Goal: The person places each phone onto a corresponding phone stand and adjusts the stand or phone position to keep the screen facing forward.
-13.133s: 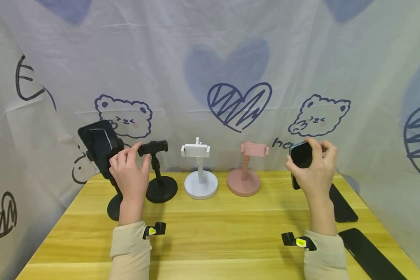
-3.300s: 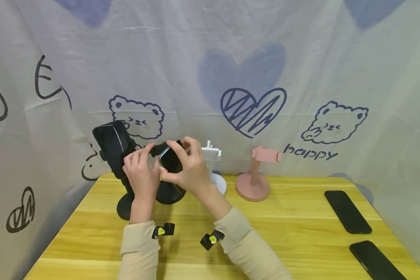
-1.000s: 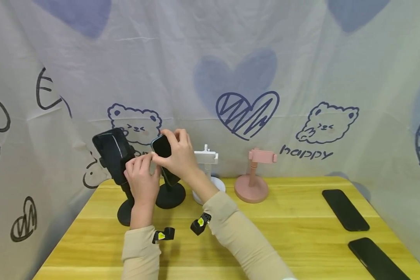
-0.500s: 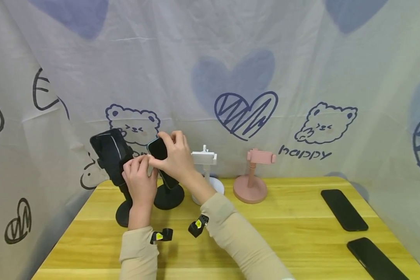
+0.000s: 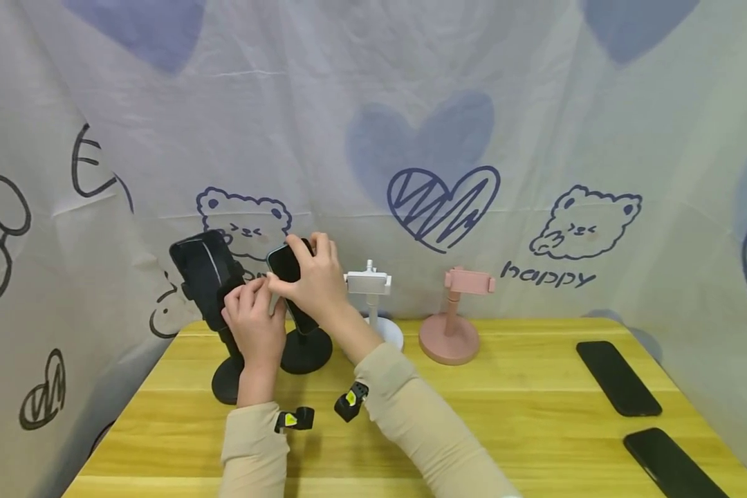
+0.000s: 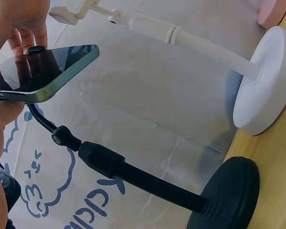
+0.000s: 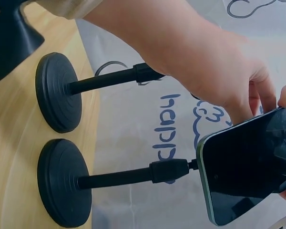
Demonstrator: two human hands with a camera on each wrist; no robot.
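**A:** So which holders had phones in them? My head feed was all hands.

**B:** From my end, the black round-based stand on the far left (image 5: 226,383) had a black slab phone (image 5: 198,266) sitting tilted in its holder. Next to it was a second black round-based stand (image 5: 306,354), and the black phone with a pale green metal edge (image 7: 243,164) was right up at its head, screen toward me.

**A:** Clamped in, or just held there?

**B:** Held, for sure: the right hand (image 5: 316,282) pinched it, thumb on one long edge, fingers on the other. I couldn't tell if the stand's clamp had it too. My left wrist cam only showed a small black piece (image 6: 36,49) poking past the phone's edge.

**A:** And the other hand?

**B:** The left hand (image 5: 255,328) was just beside it, fingertips bent in behind the phone. I couldn't tell whether they were clamped on anything, the phone blocked my view.

**A:** Rest of the row?

**B:** White plastic stand (image 5: 372,306) with a wide white clamp on top, then a pink plastic one (image 5: 452,310) with a matching pink clamp. Two more flat black phones lay on the yellow wood-grain table to the right, the farther one (image 5: 619,378) whole, the nearer one (image 5: 675,462) cut off by my frame.
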